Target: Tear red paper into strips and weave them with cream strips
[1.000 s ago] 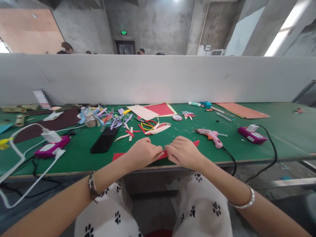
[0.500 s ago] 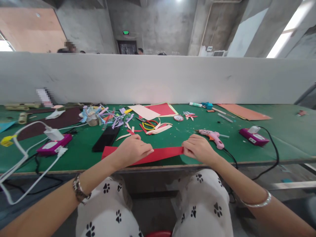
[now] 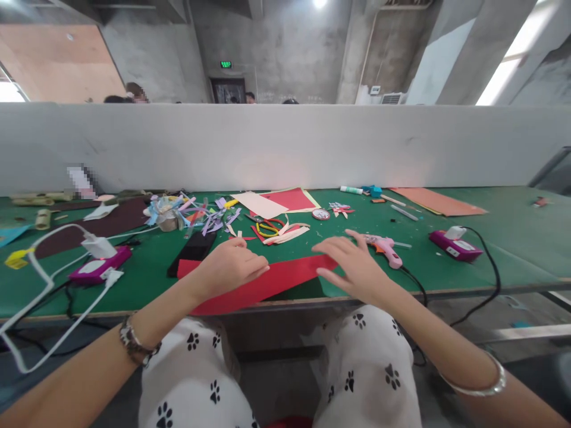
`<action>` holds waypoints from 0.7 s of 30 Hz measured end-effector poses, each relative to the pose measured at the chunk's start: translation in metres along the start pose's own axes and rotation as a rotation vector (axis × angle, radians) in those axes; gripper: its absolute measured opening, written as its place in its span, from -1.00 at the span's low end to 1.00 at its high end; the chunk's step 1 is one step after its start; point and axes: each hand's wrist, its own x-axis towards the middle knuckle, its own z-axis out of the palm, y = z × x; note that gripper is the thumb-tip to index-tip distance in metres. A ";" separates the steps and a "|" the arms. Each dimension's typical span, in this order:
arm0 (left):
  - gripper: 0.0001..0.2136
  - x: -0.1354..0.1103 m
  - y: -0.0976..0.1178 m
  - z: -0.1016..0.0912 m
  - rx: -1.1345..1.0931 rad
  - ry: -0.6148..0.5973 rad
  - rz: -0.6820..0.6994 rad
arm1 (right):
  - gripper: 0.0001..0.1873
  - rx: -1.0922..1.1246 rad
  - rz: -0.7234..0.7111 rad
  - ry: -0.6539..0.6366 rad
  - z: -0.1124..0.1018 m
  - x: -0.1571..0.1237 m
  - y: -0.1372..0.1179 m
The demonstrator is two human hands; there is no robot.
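— Left grip (image 3: 229, 267) looks curled closed, with the red strip (image 3: 285, 276) in it?

— Yes, fingers folded and the thumb lying along the paper's upper side, left of the strip's middle

— And the right grip (image 3: 354, 264)?

— Loose: fingers spread, thumb apart, hand over the strip's right end. Whether a fingertip touches the paper, I can't tell

— Where is the strip, then?

— Along the near edge of the green bench (image 3: 517, 238), on a slant, its lower left part reaching the front edge, with a dark shadow below its right half

— What sits close to each hand?

— Beyond the left one, a black phone (image 3: 191, 249), partly hidden. Just past the right one, a pink glue gun (image 3: 388, 249), its tip behind the fingers

— And farther back, between them?

— A tool with yellow and red handles (image 3: 267, 230) near some pale strips (image 3: 288, 236), then a round tin (image 3: 320, 214), and a pale pink sheet (image 3: 259, 204) overlapping a red sheet (image 3: 294, 199)
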 end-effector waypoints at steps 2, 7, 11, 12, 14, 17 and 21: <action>-0.64 0.003 0.002 -0.001 -0.003 -0.019 0.008 | -0.79 -0.004 -0.045 -0.073 0.003 0.007 -0.010; -0.72 0.020 0.014 0.001 0.028 -0.004 -0.010 | -0.75 0.063 -0.103 -0.165 0.014 0.022 -0.018; -0.71 0.036 0.025 0.006 0.083 0.133 0.022 | -0.78 0.158 -0.072 -0.211 0.016 0.033 -0.028; -0.71 0.038 0.025 0.007 0.097 0.170 0.026 | -0.78 0.182 -0.046 -0.212 0.016 0.034 -0.030; -0.72 0.038 0.024 0.006 0.117 0.220 0.047 | -0.79 0.219 -0.003 -0.209 0.014 0.034 -0.032; -0.73 0.030 0.017 0.003 0.140 0.222 0.085 | -0.78 0.266 0.011 -0.201 0.010 0.030 -0.029; -0.72 0.010 0.003 -0.003 0.167 0.160 0.090 | -0.76 0.346 0.023 -0.184 0.004 0.021 -0.017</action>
